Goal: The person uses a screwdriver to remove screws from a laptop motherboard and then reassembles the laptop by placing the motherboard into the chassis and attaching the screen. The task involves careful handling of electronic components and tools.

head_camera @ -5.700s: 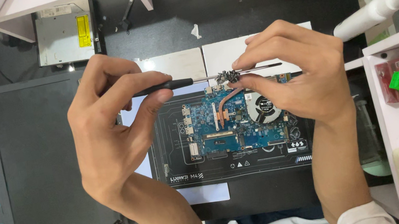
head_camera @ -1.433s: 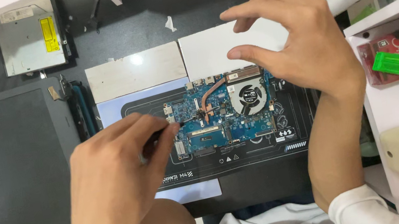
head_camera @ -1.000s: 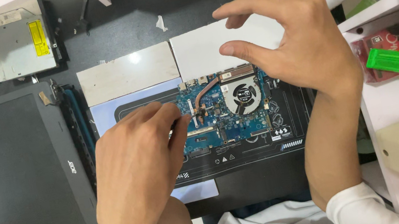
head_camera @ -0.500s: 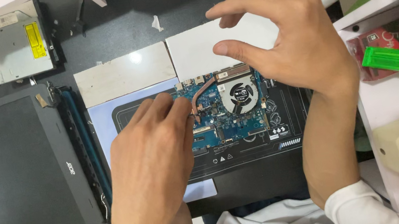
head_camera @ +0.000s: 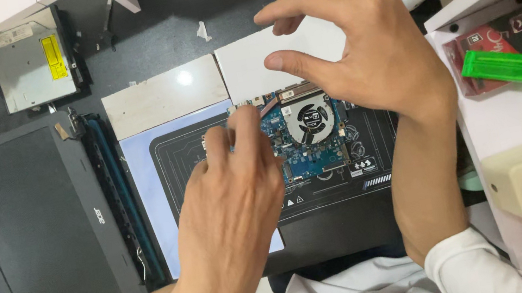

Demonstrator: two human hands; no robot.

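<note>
Left hand (head_camera: 235, 222) fingertips rest on blue laptop circuit board (head_camera: 308, 149); its grip is hidden. Right hand (head_camera: 359, 54) hovers above the board's far edge, pinch narrow, empty.

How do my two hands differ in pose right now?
The left hand lies low, its fingertips down on the blue circuit board; the right hand hovers above the board. The left hand's fingers bunch together, while the right hand's thumb and forefinger curve apart with nothing visible between them. Both show their backs to the camera.
</note>
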